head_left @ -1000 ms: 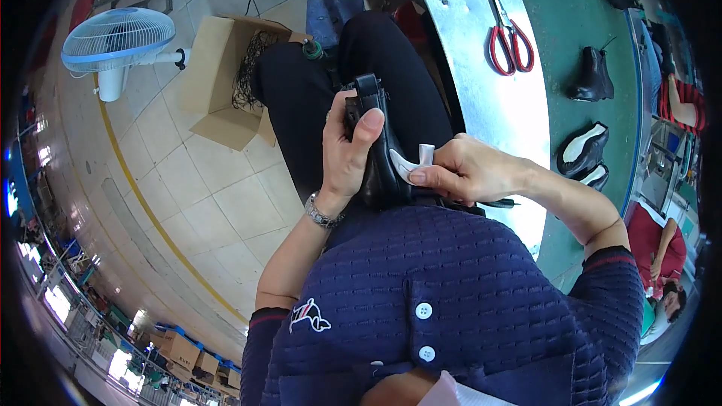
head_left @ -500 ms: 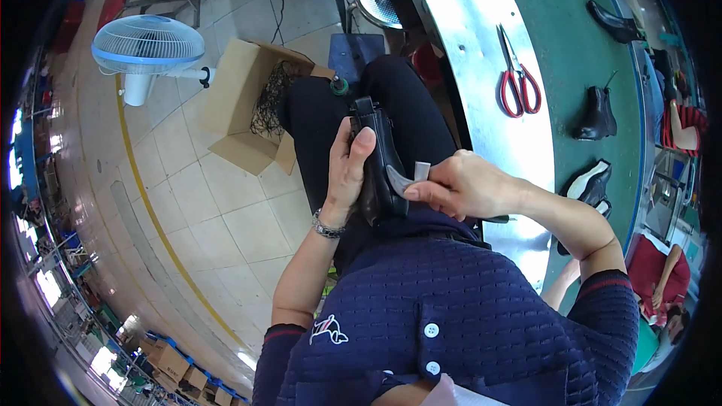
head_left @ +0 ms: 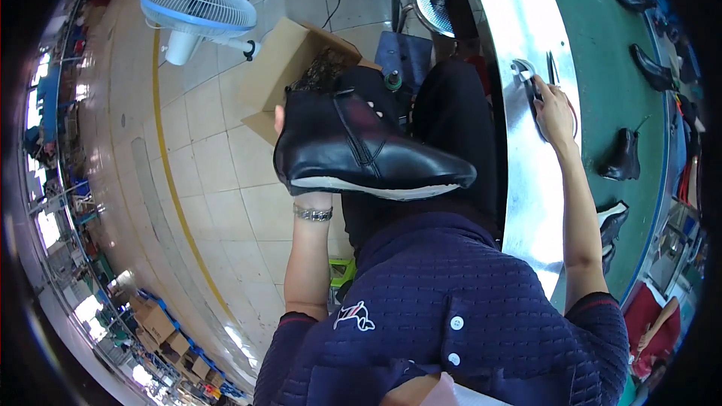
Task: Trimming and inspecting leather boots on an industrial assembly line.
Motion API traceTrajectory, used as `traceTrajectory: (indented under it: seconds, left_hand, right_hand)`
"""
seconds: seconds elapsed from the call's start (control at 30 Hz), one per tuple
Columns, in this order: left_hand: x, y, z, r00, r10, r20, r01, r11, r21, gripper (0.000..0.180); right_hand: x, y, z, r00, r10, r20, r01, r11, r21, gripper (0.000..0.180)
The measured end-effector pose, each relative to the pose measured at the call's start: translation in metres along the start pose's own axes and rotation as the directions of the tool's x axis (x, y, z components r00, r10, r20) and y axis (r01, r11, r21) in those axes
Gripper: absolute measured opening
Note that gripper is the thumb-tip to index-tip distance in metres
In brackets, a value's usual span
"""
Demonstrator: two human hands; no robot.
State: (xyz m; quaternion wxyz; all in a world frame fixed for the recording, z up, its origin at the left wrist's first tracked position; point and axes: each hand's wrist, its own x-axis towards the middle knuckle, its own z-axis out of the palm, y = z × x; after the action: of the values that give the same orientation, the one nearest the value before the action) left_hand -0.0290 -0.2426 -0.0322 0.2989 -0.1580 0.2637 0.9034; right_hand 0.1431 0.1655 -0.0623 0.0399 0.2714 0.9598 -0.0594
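I see the black ankle boot (head_left: 361, 146) held up in front of the chest by my left hand (head_left: 284, 122), which is almost wholly hidden behind the heel end — only a sliver of it shows at the boot's left edge, above the wristwatch (head_left: 312, 213). That hand is clenched on the boot from behind. The boot lies on its side with its long axis running left to right: heel and shaft at the left by the grip, pointed toe at the right, pale sole edge facing down toward me.

My right hand (head_left: 553, 105) is well apart from it, stretched far and right onto the metal edge of the workbench (head_left: 526, 203). It rests on the handles of a pair of scissors (head_left: 526, 75) lying there; I cannot tell whether the fingers have closed round them or merely lie on top.

So the boot's toe points toward the right arm, yet the left hand alone carries it — the right is nearer the scissors than the boot.
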Motion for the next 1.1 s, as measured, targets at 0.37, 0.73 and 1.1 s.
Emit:
traceTrajectory:
  seconds: [0.37,0.73,1.1]
  left_hand:
    - [-0.002,-0.019,0.055,0.924,-0.310,0.223,0.320,0.947,-0.009,0.106]
    - [0.031,-0.002,0.049,0.952,-0.238,0.191,0.118,0.864,0.490,0.067]
    - [-0.001,-0.063,-0.027,0.964,-0.265,-0.030,0.183,0.573,0.799,0.041]
  right_hand:
    - [-0.079,-0.143,-0.086,0.733,-0.654,0.189,0.250,0.517,0.819,0.092]
    - [-0.123,-0.111,-0.099,0.771,-0.543,-0.332,0.637,0.655,0.407,0.088]
    - [-0.157,0.002,-0.090,0.674,0.645,-0.359,-0.079,0.547,0.834,0.063]
